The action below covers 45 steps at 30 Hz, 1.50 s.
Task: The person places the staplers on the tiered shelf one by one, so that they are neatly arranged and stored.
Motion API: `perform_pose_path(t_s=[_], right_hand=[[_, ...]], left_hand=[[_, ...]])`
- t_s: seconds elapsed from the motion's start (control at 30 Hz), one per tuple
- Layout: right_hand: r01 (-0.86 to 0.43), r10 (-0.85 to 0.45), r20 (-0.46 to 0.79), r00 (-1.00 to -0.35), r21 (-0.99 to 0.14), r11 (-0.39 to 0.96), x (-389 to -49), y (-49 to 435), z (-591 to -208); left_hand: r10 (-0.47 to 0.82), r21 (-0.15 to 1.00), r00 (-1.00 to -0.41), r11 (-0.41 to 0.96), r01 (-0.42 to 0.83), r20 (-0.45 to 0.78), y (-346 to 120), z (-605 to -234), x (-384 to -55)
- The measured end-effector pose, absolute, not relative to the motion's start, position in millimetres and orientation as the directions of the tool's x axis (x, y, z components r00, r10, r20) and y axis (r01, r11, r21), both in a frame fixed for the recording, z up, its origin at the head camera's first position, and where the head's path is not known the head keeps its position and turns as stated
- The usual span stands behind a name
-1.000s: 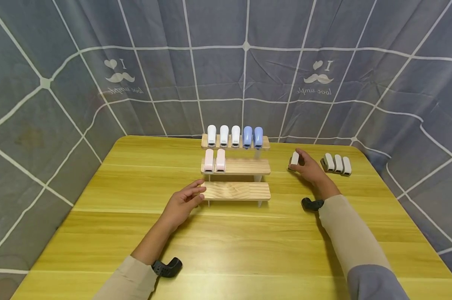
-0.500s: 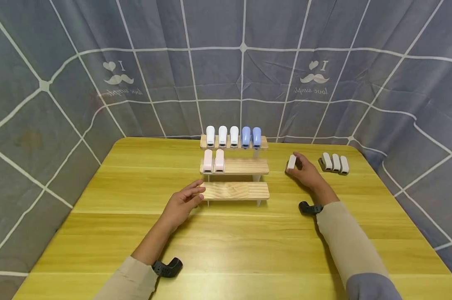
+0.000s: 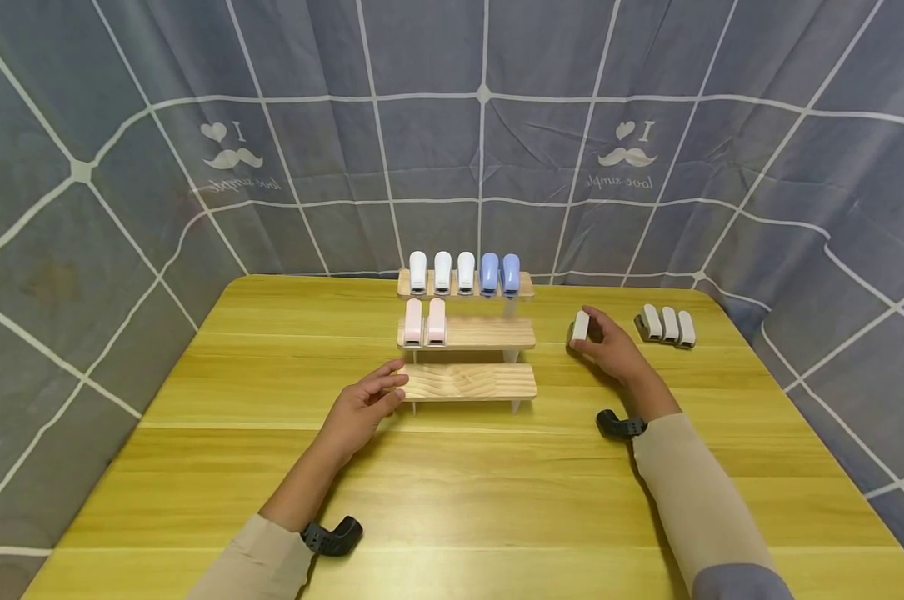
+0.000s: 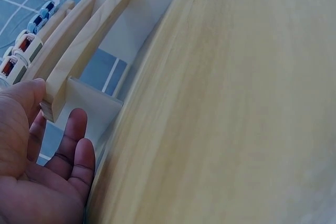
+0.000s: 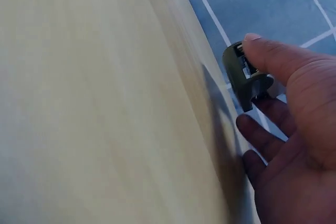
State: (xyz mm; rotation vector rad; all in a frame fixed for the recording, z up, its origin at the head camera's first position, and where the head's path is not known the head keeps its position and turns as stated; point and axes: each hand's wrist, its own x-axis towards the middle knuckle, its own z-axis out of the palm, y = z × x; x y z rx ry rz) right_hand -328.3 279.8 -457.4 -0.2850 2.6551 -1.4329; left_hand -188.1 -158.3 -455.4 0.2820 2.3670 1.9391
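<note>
In the head view a tiered wooden display stand stands mid-table. My left hand holds the left end of its lowest board, thumb at the front corner and fingers at the back one. In the left wrist view the other fingers are spread below that board. To the right of the stand my right hand pinches a small stapler with a white top. The right wrist view shows its dark olive base between thumb and fingers. The top board carries white staplers and two blue staplers.
Two pink staplers sit at the left of the middle board. Three white-topped staplers stand in a row on the table beyond my right hand. A grey curtain with white lines surrounds the wooden table.
My right hand has brought the pinched stapler slightly nearer to me. The left hand stays at the stand's end. The head view has shifted a little.
</note>
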Motion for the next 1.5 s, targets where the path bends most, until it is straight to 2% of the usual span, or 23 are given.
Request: perform_pose_path(t_s=[0.27, 0.5, 0.77, 1.5], right_hand=[[-0.135, -0.229, -0.001, -0.973, -0.806, 0.576, -314, 276, -436], [-0.206, -0.252, 0.077, -0.965, -0.815, 0.542, -301, 268, -417], [-0.302, -0.274, 0.168, -0.947, -0.752, 0.586, -281, 254, -398], [-0.509, -0.394, 0.332, -0.857, -0.669, 0.542, -251, 188, -374]], left_hand=[[0.191, 0.976, -0.980, 0.191, 0.101, 0.064, -157, -455, -189], [0.180, 0.976, -0.982, 0.194, 0.096, 0.061, -157, -457, -190], [0.178, 0.978, -0.983, 0.189, 0.088, 0.053, -157, -456, -190], [0.180, 0.977, -0.981, 0.186, 0.108, 0.075, -157, -456, -190]])
